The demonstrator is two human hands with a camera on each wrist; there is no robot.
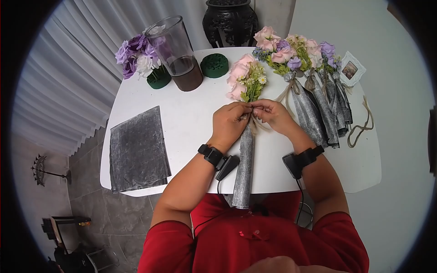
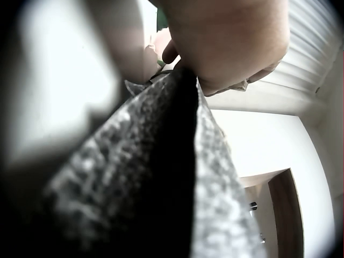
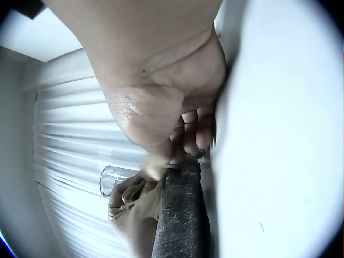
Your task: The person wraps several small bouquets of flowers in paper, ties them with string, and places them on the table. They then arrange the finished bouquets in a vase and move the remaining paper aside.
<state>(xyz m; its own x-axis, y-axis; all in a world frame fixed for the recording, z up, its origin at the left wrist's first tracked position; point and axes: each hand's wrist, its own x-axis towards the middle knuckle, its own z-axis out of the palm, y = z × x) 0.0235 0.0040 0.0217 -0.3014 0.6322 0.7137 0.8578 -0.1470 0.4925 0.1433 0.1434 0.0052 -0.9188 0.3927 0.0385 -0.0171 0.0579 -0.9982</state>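
Note:
A small bouquet (image 1: 246, 79) of pink roses and little daisies lies on the table, its stems wrapped in a grey-and-black mottled paper (image 1: 245, 168) that reaches past the near edge. At the bouquet's neck my left hand (image 1: 227, 120) and right hand (image 1: 274, 116) meet, fingertips together, pinching a strip of beige twine (image 1: 258, 126). In the right wrist view, loose twine (image 3: 144, 201) hangs by the left hand, with curled right fingers (image 3: 189, 137) beside the wrap. The paper's open end (image 2: 156, 161) fills the left wrist view, hiding the fingertips.
Several tied bouquets (image 1: 314, 100) lie at the right, by a white photo frame (image 1: 358, 63) and loose twine (image 1: 363, 125). Mottled paper sheets (image 1: 138, 150) lie left. Behind stand a tall glass vase (image 1: 182, 68), green foam (image 1: 214, 66) and purple-and-white flowers (image 1: 139, 54).

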